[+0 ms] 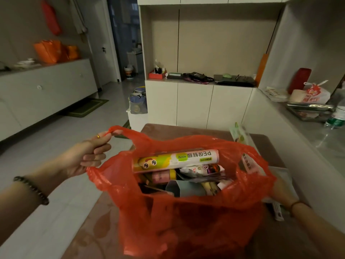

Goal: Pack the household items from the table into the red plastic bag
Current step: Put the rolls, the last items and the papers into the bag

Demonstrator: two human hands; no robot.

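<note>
The red plastic bag [179,217] stands open on the brown table [97,230]. Inside lie a cling-film roll [175,160], a pink roll [164,175], a grey-blue box [186,189] and several snack packets. My left hand [89,157] is shut on the bag's left handle and pulls it up and to the left. My right hand [280,191] is at the bag's right side, mostly hidden behind the red plastic; I cannot see what its fingers hold. A white item [278,212] lies on the table beside my right wrist.
A green-printed packet [239,134] rests at the table's far right edge. A grey counter [317,128] on the right carries a water bottle [337,113], a metal tray and a tied bag. White cabinets [196,105] stand ahead; tiled floor lies to the left.
</note>
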